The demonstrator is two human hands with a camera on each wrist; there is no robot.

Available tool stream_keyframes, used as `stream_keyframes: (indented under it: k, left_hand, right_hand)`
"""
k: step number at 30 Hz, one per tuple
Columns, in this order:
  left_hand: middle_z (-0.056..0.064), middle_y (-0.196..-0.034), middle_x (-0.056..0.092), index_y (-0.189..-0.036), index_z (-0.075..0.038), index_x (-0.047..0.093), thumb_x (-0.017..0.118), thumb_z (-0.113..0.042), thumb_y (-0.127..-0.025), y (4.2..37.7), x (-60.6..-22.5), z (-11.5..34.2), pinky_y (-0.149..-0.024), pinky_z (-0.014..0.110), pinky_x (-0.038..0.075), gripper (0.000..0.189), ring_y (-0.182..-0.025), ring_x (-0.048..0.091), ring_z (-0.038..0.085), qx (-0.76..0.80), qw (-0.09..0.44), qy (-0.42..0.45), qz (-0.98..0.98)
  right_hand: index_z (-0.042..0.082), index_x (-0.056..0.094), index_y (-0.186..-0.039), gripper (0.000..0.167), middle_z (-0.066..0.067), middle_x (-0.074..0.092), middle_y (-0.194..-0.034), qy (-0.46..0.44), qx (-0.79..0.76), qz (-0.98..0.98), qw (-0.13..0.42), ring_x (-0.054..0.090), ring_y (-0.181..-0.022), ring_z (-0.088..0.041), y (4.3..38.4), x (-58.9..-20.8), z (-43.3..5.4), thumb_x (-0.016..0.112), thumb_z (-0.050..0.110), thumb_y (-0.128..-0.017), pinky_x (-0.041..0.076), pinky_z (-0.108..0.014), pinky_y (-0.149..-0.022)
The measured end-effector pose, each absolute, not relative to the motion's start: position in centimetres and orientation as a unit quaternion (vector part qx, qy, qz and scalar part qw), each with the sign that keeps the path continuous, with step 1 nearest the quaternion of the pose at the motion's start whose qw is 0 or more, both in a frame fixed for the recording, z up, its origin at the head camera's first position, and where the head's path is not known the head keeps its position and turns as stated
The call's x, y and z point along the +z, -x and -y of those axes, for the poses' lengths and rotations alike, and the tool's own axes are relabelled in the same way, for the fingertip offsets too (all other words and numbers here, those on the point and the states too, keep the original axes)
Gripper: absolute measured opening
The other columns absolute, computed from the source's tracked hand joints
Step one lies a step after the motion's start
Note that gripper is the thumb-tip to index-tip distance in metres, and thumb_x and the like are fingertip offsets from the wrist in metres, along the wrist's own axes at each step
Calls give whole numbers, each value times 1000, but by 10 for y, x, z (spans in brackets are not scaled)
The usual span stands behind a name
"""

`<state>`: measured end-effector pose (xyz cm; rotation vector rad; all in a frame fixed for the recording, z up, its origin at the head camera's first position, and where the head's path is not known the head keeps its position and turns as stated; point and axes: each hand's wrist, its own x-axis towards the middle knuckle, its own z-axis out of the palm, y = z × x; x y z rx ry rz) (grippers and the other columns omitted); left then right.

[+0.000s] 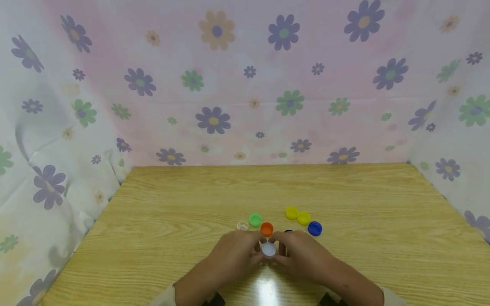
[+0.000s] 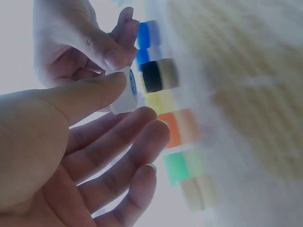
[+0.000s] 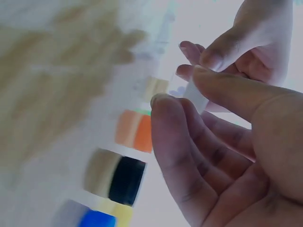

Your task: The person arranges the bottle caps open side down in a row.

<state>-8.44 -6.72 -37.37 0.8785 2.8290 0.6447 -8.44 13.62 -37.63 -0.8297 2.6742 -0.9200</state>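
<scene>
Both hands hold a small white bottle cap (image 1: 269, 249) between them, just above the table. The left hand (image 1: 238, 251) pinches it with the thumb on one side and fingertips opposite. From the other side the right hand (image 1: 305, 256) pinches the same cap, its thumb close to the left thumb. Blue print shows on one face of the white cap (image 2: 124, 97) in the left wrist view. Just beyond the hands lie an orange cap (image 1: 266, 229) and a black cap (image 1: 289, 231), the black one mostly hidden by the right hand in the head view.
A green cap (image 1: 255, 220) and a pale, see-through cap (image 1: 243, 225) lie to the left. Two yellow caps (image 1: 292, 213) and a blue cap (image 1: 314, 228) lie to the right. Flowered cloth (image 1: 249, 89) surrounds the wooden table (image 1: 183, 199) at the back and sides.
</scene>
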Motion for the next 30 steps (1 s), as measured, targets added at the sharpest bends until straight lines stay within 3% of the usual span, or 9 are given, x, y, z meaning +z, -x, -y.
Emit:
stream_keyframes:
  k: [9, 21, 30]
  left_hand:
    - [-6, -97, 77, -114, -15, 71, 74, -28, -91, 84, -360, 69, -63, 8, 47, 26, -80, 71, -1, 247, 26, -305, -919]
    - [-3, -93, 78, -112, -14, 70, 69, -34, -95, 84, -360, 70, -58, 7, 46, 26, -75, 71, 0, 269, 17, -289, -919]
    - [-2, -90, 78, -110, -13, 72, 71, -35, -93, 83, -359, 69, -56, 6, 45, 27, -71, 70, -1, 268, 3, -283, -921]
  right_hand:
    - [15, 71, -113, 24, 2, 74, -103, 291, -306, -906, 40, 52, -65, 7, 81, -362, -140, 74, 24, -91, 47, -16, -56]
    - [17, 71, -110, 19, 6, 74, -100, 297, -287, -911, 3, 51, -66, 8, 81, -362, -139, 72, 26, -93, 47, -15, -57]
    - [14, 69, -111, 23, 8, 72, -87, 286, -305, -908, 16, 55, -64, 9, 82, -362, -139, 75, 21, -90, 48, -15, -56]
